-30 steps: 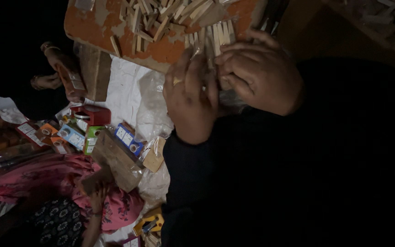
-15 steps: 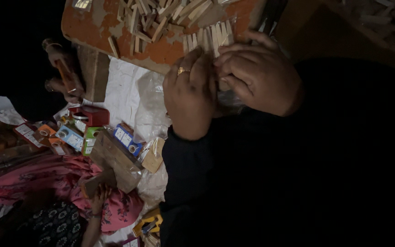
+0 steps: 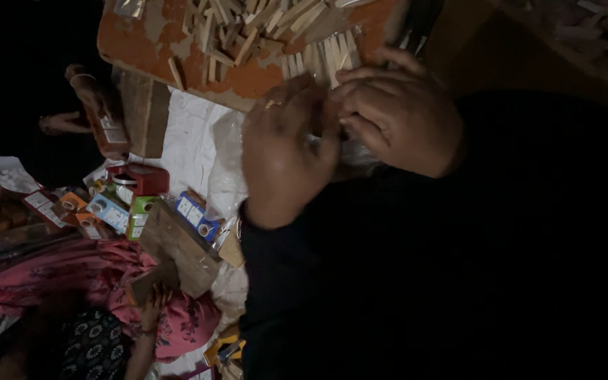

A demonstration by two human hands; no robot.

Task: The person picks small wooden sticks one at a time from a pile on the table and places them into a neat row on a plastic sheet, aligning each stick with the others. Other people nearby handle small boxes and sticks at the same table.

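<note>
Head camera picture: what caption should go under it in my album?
Two hands, left hand and right hand, meet beside wooden sticks on an orange board.

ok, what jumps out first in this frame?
The two hands pressed together at centre, left hand and right hand, against dark clothing. Just above them, an orange board heaped with pale wooden sticks. Lower left, small coloured boxes and a person in pink cloth.

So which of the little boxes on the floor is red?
The red box at the top of the pile, beside the white cloth. The boxes below it are blue, green and orange.
</note>
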